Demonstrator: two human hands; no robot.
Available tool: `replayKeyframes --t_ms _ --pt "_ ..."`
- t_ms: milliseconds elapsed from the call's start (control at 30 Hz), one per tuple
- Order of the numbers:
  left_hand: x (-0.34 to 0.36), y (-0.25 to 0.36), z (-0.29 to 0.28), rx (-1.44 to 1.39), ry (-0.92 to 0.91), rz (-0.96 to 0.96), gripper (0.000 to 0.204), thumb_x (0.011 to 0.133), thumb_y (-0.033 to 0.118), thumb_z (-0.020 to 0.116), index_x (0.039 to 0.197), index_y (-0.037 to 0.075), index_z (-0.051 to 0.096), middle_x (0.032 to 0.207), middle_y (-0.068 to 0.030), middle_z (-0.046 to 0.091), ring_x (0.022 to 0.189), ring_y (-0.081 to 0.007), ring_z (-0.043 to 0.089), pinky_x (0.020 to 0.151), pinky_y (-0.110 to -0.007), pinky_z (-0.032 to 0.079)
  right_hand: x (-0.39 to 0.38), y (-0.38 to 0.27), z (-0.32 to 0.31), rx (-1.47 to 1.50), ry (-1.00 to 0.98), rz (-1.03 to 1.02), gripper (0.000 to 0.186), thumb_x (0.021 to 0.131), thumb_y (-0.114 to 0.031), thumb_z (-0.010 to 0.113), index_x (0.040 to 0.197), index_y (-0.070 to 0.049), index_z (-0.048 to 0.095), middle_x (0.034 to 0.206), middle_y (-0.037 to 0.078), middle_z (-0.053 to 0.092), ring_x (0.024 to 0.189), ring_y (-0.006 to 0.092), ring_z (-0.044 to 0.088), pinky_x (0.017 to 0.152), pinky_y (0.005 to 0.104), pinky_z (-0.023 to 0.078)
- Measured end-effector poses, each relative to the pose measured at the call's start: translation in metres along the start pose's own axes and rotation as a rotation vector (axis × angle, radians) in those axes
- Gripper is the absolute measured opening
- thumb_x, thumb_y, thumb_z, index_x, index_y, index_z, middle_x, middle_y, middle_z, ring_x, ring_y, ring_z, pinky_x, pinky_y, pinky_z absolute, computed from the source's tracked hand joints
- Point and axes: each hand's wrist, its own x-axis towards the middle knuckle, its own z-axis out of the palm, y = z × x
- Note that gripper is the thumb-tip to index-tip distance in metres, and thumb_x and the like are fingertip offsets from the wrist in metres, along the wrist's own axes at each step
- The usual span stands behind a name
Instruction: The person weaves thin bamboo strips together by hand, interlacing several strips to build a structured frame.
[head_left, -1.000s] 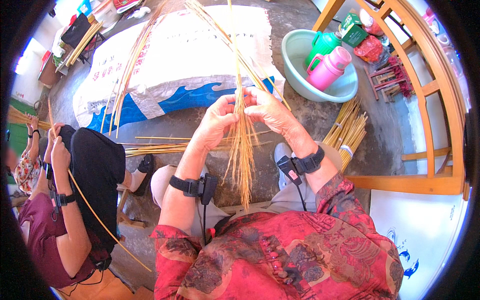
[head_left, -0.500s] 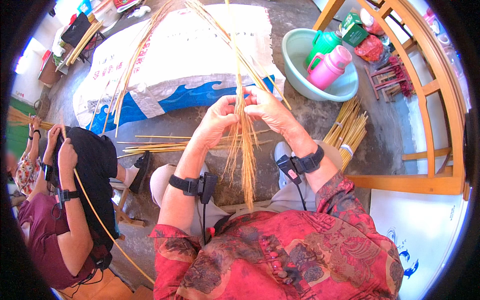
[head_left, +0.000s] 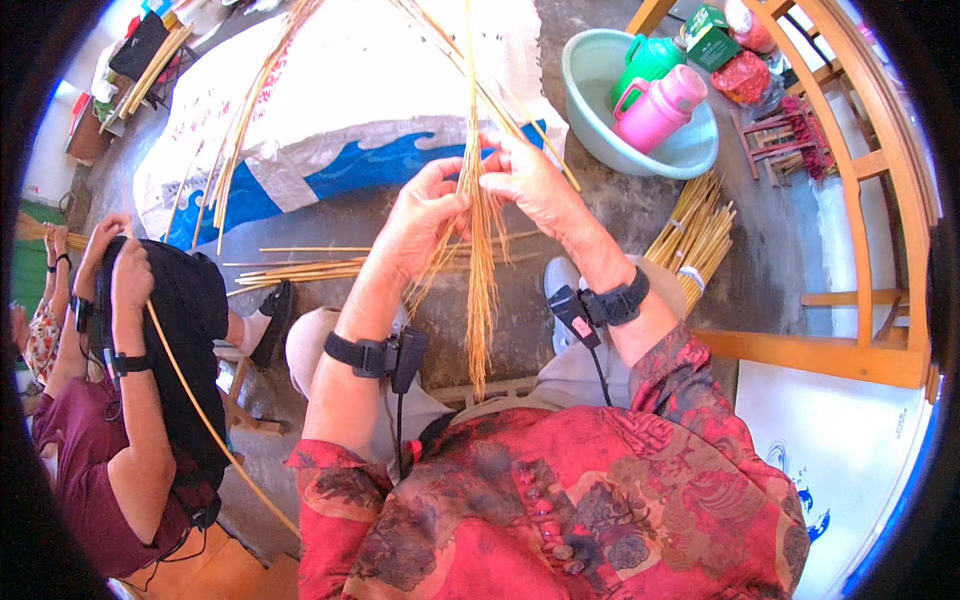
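While the head view looks down past a red patterned blouse, the left hand [head_left: 420, 222] and right hand [head_left: 530, 185] meet around a bundle of thin yellow-tan straw stalks [head_left: 480, 270]. Both hands' fingers are curled together and pinched on the bundle, left fingertips touching its left side, right fingertips its right side. Below the fingers the stalks hang loose toward the lap; above them they fan out over a white woven sack with a blue wave print [head_left: 340, 110]. Right of the right fingers sits a pale green plastic basin [head_left: 600, 130] holding a pink plastic jug [head_left: 665, 105]. Well left of the left fingers, another person's hand [head_left: 130, 285] holds a single stalk.
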Motion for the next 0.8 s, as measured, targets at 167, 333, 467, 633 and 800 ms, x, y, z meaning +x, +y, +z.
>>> replayKeyframes --t_ms 167,333,467,633,800 --pt "-0.004 0.001 0.003 -0.002 0.007 0.000 0.046 0.075 0.006 0.061 0.116 0.000 0.040 0.083 -0.0069 0.056 0.061 -0.0097 0.053 0.052 -0.023 0.047 0.001 0.005 0.001 0.015 0.056 -0.004 0.042 0.075 -0.006 0.057 0.114 0.004 0.044 0.081 0.009 0.061 0.069 0.0125 0.059 0.060 0.0221 0.047" --pt "-0.001 -0.004 -0.007 0.061 0.037 0.013 0.044 0.076 0.001 0.056 0.117 -0.002 0.039 0.080 -0.0063 0.056 0.058 -0.0097 0.052 0.052 -0.023 0.046 0.005 0.006 0.002 0.047 0.006 0.007 0.043 0.074 -0.005 0.058 0.115 0.003 0.045 0.080 0.007 0.059 0.068 0.0100 0.056 0.057 0.0208 0.045" --pt "-0.002 0.001 -0.001 0.041 0.049 0.018 0.042 0.076 0.000 0.055 0.115 -0.004 0.040 0.081 -0.0070 0.056 0.058 -0.0095 0.052 0.052 -0.023 0.046 0.004 0.001 0.005 0.044 0.024 0.032 0.045 0.074 -0.005 0.059 0.116 0.003 0.043 0.082 0.008 0.059 0.072 0.0121 0.057 0.060 0.0218 0.047" --pt "-0.005 0.006 0.003 0.242 0.074 0.038 0.038 0.075 -0.002 0.053 0.111 -0.005 0.043 0.079 -0.0064 0.057 0.058 -0.0090 0.052 0.051 -0.022 0.045 0.001 0.004 0.007 0.050 0.027 0.044 0.050 0.073 -0.005 0.061 0.118 0.003 0.041 0.084 0.010 0.059 0.076 0.0141 0.058 0.064 0.0235 0.048" --pt "-0.005 0.003 0.006 0.282 0.081 0.029 0.032 0.076 -0.001 0.051 0.108 -0.003 0.045 0.079 -0.0044 0.055 0.060 -0.0093 0.052 0.053 -0.021 0.044 -0.001 0.008 0.008 -0.004 0.034 0.044 0.050 0.072 -0.005 0.062 0.116 0.003 0.041 0.086 0.011 0.060 0.078 0.0145 0.058 0.066 0.0252 0.048"
